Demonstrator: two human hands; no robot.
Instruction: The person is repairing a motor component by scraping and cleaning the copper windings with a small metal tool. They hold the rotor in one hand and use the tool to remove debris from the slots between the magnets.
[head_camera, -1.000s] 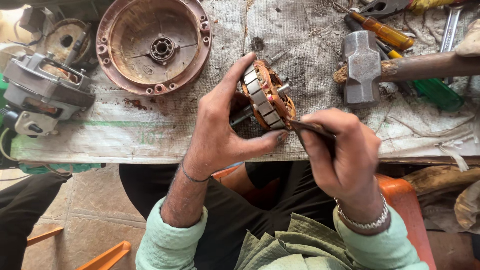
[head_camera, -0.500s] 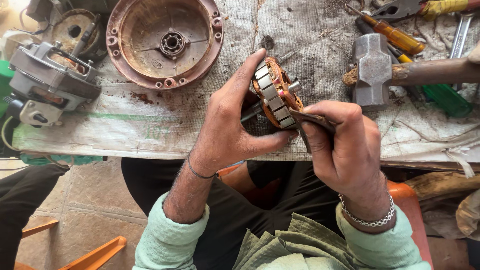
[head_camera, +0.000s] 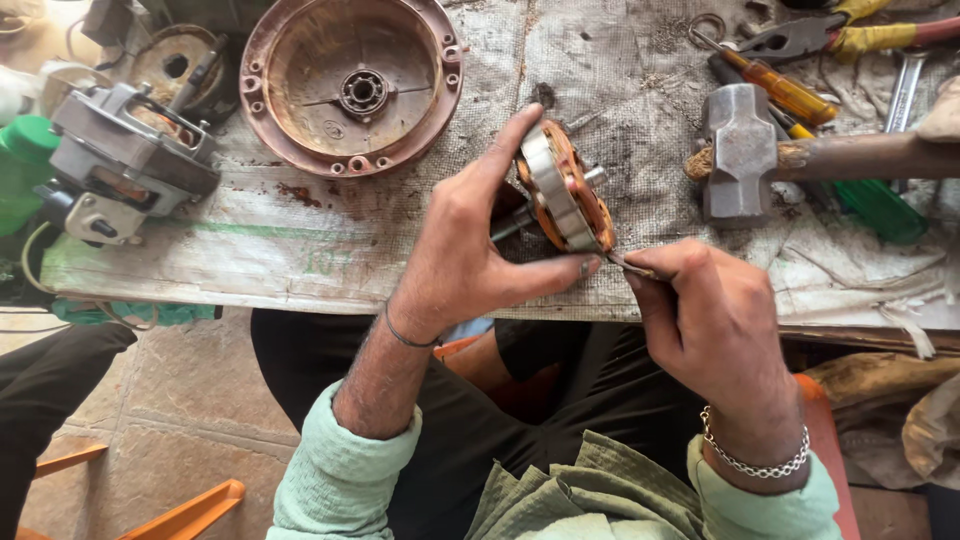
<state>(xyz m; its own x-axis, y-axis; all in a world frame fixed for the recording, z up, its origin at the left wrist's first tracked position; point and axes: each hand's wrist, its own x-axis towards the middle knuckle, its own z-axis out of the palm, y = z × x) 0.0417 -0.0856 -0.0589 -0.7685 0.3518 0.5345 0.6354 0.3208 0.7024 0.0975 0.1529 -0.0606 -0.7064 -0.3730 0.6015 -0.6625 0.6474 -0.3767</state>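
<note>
left hand (head_camera: 465, 250) grasps a rotor (head_camera: 562, 188) between forefinger above and thumb below, raised on edge over the near edge of the bench (head_camera: 300, 240); copper windings and a steel lamination band show. right hand (head_camera: 715, 320) is pinched closed on a thin tool (head_camera: 632, 265), its tip touching the rotor's lower rim. on the bench: a round reddish housing (head_camera: 350, 85) to the left, a grey motor (head_camera: 125, 160) further left, a hammer (head_camera: 745, 155) to the right, screwdrivers (head_camera: 780, 95) and pliers (head_camera: 800, 35) behind it.
</note>
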